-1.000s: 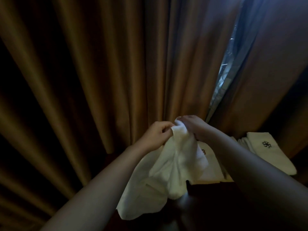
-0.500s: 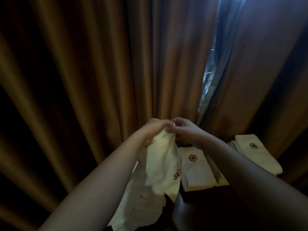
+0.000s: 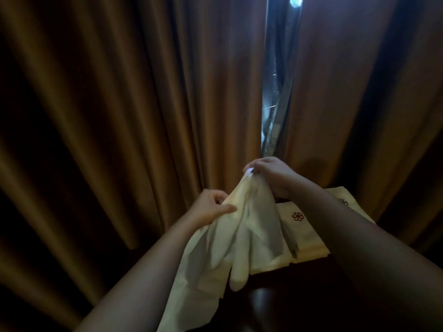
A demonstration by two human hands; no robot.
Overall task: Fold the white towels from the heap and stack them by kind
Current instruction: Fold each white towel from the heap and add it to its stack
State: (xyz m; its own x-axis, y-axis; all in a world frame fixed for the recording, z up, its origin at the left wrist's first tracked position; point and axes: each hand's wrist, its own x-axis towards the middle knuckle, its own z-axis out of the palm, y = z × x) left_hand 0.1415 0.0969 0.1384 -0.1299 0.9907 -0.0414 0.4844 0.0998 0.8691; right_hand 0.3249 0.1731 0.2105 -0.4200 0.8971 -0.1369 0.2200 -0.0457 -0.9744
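Heavy brown curtains (image 3: 119, 116) hang close ahead, a bright slit (image 3: 275, 97) between them just above our raised fingers. We hold a loose white towel (image 3: 239, 236) in the air over the dark table (image 3: 275, 305). Our right hand (image 3: 273, 174) pinches one corner of it, up high. Our left hand (image 3: 211, 208) is closed on the edge lower down and to the left. Half a second ago the two hands met at the same spot; now they have drawn apart along the hem, and the cloth hangs below them in long folds. We judge we are finding the corners before the first fold. Under our right wrist lies a folded stack with a red flower mark (image 3: 302, 226); another folded stack (image 3: 347, 200) peeks out behind the forearm.
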